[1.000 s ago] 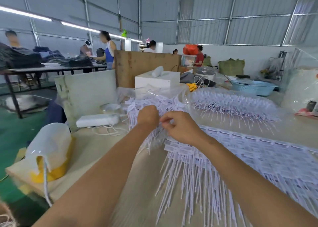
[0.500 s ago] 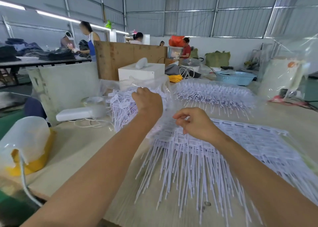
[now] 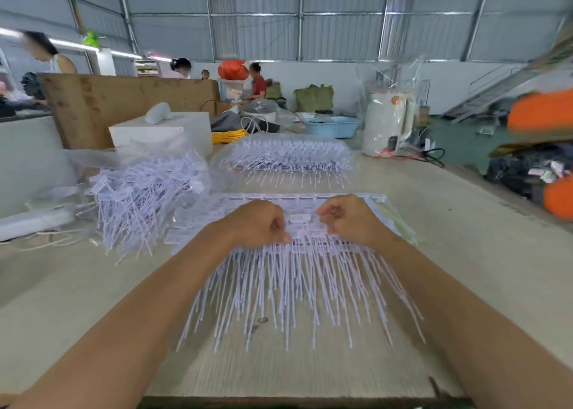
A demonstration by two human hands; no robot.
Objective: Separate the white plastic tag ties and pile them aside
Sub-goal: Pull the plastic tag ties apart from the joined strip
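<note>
Left hand (image 3: 259,221) grip hides which tag ties (image 3: 297,272) it pinches

text: none legible | tag ties (image 3: 297,219): flat label ends too blurred to read

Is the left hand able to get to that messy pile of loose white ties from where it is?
Probably yes. The left hand sits on the sheet of joined ties, and the loose pile lies on that same side, with only bare table between. Nothing seems to block it.
</note>
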